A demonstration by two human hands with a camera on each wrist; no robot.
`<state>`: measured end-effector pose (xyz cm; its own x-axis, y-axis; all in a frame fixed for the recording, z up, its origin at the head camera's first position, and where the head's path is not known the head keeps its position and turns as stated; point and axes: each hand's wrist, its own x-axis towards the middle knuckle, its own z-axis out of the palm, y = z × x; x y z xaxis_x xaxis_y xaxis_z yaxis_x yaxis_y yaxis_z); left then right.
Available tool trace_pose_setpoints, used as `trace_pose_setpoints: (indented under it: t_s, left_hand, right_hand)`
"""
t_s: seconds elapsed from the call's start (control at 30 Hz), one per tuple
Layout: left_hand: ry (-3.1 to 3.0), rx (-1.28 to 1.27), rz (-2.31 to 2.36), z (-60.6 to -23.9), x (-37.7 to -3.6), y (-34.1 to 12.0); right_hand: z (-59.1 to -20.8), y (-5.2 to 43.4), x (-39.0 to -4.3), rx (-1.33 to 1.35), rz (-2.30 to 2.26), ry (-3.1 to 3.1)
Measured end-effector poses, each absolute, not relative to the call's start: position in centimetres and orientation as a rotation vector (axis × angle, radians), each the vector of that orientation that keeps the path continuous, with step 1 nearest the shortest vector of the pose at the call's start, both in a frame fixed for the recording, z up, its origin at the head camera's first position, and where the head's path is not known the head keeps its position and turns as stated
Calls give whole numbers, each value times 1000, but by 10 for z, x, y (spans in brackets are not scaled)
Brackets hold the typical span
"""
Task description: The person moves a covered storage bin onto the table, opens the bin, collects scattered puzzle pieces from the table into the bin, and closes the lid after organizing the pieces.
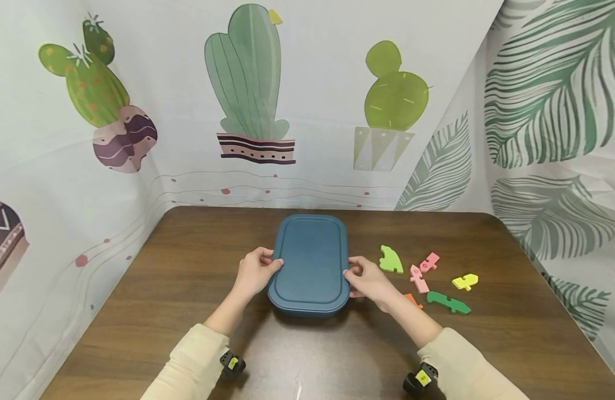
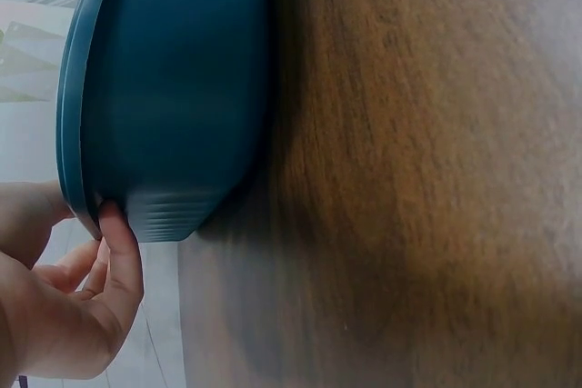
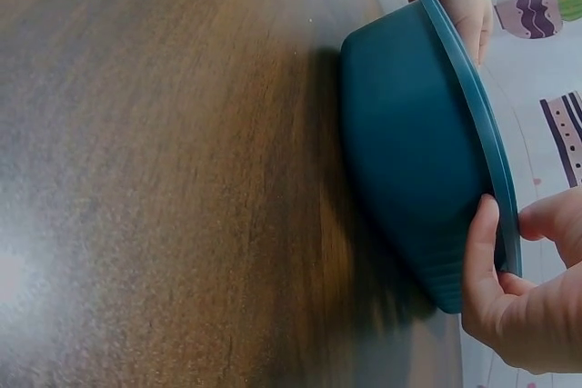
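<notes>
Both-sided, left hand [image 1: 256, 273] and right hand [image 1: 369, 279] pinch the lidded box [image 1: 311, 262] — contents hidden.

Cream sleeves, bare hands, little black wrist cams

The person is wearing a long-sleeved top in a pale cream/light yellow, soft-looking fabric, with the sleeves ending just short of the wrists. Both the left hand [image 1: 255, 272] and the right hand [image 1: 369, 279] are going bare, no gloves or rings showing. Each forearm is carrying a small black camera unit strapped on its underside, and each one is showing a little yellow sticker with dark marking on it.
</notes>
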<state>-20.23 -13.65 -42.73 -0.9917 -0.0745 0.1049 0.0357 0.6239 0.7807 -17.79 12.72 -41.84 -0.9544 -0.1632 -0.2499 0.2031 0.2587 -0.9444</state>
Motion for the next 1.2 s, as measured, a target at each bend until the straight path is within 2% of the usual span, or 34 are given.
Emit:
trace_pose_setpoints:
  t_s: [0.63, 1.2]
  left_hand:
    - [-2743, 40, -1321, -429, -202, -139]
    - [-2747, -60, -1187, -427, -200, -141]
  right_hand:
    - [-422, 128, -176, 36, -1705, 2299]
    - [-417, 133, -173, -54, -1588, 2500]
